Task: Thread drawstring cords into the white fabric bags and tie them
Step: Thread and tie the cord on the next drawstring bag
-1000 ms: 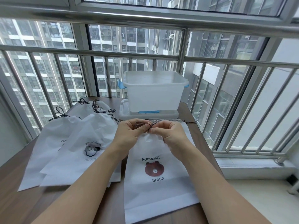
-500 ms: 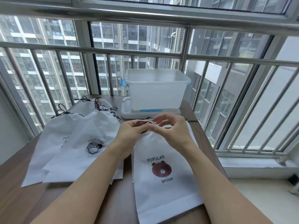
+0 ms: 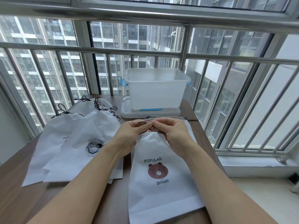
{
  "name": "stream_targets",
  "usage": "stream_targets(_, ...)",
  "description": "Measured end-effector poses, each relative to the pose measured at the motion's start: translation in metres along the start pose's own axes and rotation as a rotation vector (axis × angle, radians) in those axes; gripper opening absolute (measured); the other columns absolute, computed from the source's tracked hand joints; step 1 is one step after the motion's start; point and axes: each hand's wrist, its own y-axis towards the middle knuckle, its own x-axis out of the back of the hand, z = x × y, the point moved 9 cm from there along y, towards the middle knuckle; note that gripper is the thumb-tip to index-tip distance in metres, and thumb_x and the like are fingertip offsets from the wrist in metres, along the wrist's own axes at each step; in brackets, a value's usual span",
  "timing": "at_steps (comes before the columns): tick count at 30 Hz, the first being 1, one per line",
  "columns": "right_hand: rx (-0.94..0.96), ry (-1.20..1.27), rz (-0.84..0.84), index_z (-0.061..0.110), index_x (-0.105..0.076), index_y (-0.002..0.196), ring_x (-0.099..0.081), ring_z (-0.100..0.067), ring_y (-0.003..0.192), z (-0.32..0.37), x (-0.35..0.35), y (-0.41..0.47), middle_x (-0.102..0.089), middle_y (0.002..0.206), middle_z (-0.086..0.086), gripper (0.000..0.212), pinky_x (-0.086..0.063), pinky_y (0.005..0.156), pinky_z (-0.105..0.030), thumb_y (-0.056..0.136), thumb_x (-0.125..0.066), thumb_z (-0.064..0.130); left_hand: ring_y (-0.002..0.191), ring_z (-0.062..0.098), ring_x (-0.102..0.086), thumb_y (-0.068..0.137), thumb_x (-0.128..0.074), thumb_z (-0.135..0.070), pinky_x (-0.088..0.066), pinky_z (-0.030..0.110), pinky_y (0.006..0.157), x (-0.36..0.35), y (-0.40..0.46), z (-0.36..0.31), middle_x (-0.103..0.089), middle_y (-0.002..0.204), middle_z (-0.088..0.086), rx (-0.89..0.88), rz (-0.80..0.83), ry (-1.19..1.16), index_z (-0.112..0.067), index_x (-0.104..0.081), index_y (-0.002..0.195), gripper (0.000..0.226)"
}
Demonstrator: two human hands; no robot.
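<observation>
A white fabric bag point(image 3: 160, 188) with a brown bear print lies flat on the wooden table point(image 3: 14, 201) in front of me, its top gathered. Both hands meet at that gathered mouth. My left hand point(image 3: 131, 135) pinches a loop of the dark drawstring cord point(image 3: 143, 123). My right hand point(image 3: 174, 133) pinches the same cord just to the right, fingers curled. Another white bag lies partly hidden under and beyond my hands, its dark cord end point(image 3: 191, 119) showing at the right.
To the left lies a pile of several white bags point(image 3: 77, 143) with tied dark cords at their tops. A translucent plastic bin point(image 3: 155, 89) stands on its lid point(image 3: 127, 110) at the table's back. Metal window bars point(image 3: 242, 101) run behind and along the right.
My right hand's raised fingers have come down and now curl round the cord. The view has shifted slightly; both hands stay at the bag's mouth.
</observation>
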Motion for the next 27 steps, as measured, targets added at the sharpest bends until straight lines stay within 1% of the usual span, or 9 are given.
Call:
stream_targets(2,0.005,-0.001,0.027,-0.008,-0.074,0.101,-0.068,-0.026,0.082,0.001,0.0,0.0,-0.074,0.092,-0.024,0.022,-0.056,0.078,-0.029,0.084,-0.078,0.006,0.073,0.021,-0.069,0.078,-0.074,-0.013,-0.058,0.028,0.072,-0.001,-0.001,0.001,-0.074,0.084,0.011,0.001,0.005,0.008,-0.002,-0.076,0.088,0.015)
stream_targets(6,0.098,-0.13,0.132,-0.004,-0.077,0.1,-0.073,-0.023,0.088,0.014,-0.006,-0.004,-0.077,0.097,-0.019,0.014,-0.057,0.085,-0.026,0.086,-0.072,-0.004,0.063,0.021,-0.066,0.076,-0.075,-0.016,-0.058,0.026,0.062,0.003,-0.001,0.003,-0.071,0.073,0.012,0.005,-0.061,0.007,0.005,-0.071,0.086,0.023)
stream_targets(9,0.126,-0.207,0.164,-0.004,-0.077,0.102,-0.074,-0.02,0.095,0.018,-0.008,-0.006,-0.078,0.1,-0.014,0.02,-0.056,0.085,-0.022,0.087,-0.067,-0.012,0.075,0.025,-0.068,0.075,-0.076,-0.018,-0.059,0.029,0.074,0.007,0.001,-0.001,-0.072,0.085,0.02,-0.072,-0.096,0.066,0.009,-0.072,0.092,0.032)
stream_targets(12,0.135,-0.229,0.129,-0.006,-0.075,0.106,-0.075,-0.019,0.097,0.021,-0.005,-0.006,-0.078,0.102,-0.013,0.022,-0.055,0.087,-0.021,0.087,-0.067,-0.013,0.079,0.021,-0.068,0.082,-0.075,-0.015,-0.057,0.025,0.077,0.007,0.002,-0.007,-0.073,0.087,0.019,-0.147,-0.123,0.118,0.001,-0.075,0.087,0.017)
stream_targets(14,0.144,-0.209,0.068,-0.004,-0.077,0.101,-0.075,-0.019,0.091,0.023,0.001,-0.004,-0.079,0.096,-0.013,0.018,-0.057,0.084,-0.022,0.086,-0.069,-0.012,0.074,0.016,-0.067,0.086,-0.073,-0.011,-0.055,0.019,0.072,0.01,0.002,-0.009,-0.073,0.08,0.011,-0.163,-0.17,0.113,0.001,-0.074,0.086,0.012)
stream_targets(17,0.131,-0.154,-0.038,0.0,-0.077,0.088,-0.072,-0.019,0.071,0.024,0.011,-0.003,-0.077,0.078,-0.012,0.011,-0.058,0.072,-0.022,0.082,-0.076,-0.009,0.076,0.015,-0.066,0.087,-0.073,-0.012,-0.055,0.018,0.075,0.009,0.003,-0.008,-0.073,0.08,0.009,-0.157,-0.168,0.148,0.002,-0.073,0.088,0.014)
stream_targets(20,0.129,-0.149,-0.065,-0.002,-0.076,0.085,-0.071,-0.02,0.066,0.025,0.013,-0.003,-0.075,0.073,-0.014,0.008,-0.058,0.067,-0.022,0.079,-0.08,-0.006,0.078,0.015,-0.068,0.087,-0.072,-0.007,-0.054,0.019,0.075,0.008,0.001,-0.008,-0.074,0.083,0.01,-0.154,-0.166,0.15,0.002,-0.073,0.091,0.01)
stream_targets(23,0.086,-0.108,0.017,-0.005,-0.077,0.093,-0.071,-0.021,0.075,0.022,0.009,-0.003,-0.077,0.086,-0.018,0.011,-0.059,0.074,-0.023,0.082,-0.076,-0.006,0.08,0.014,-0.07,0.087,-0.071,-0.005,-0.054,0.017,0.074,0.008,-0.001,-0.013,-0.076,0.087,0.008,-0.169,-0.18,0.132,-0.003,-0.074,0.092,0.006)
stream_targets(27,0.07,-0.176,0.112,-0.009,-0.075,0.101,-0.074,-0.024,0.089,0.019,0.002,-0.003,-0.077,0.099,-0.019,0.018,-0.059,0.085,-0.027,0.083,-0.074,-0.008,0.081,0.011,-0.071,0.087,-0.072,-0.004,-0.053,0.016,0.074,0.006,-0.004,-0.018,-0.077,0.086,0.004,-0.199,-0.166,0.161,-0.008,-0.076,0.092,0.008)
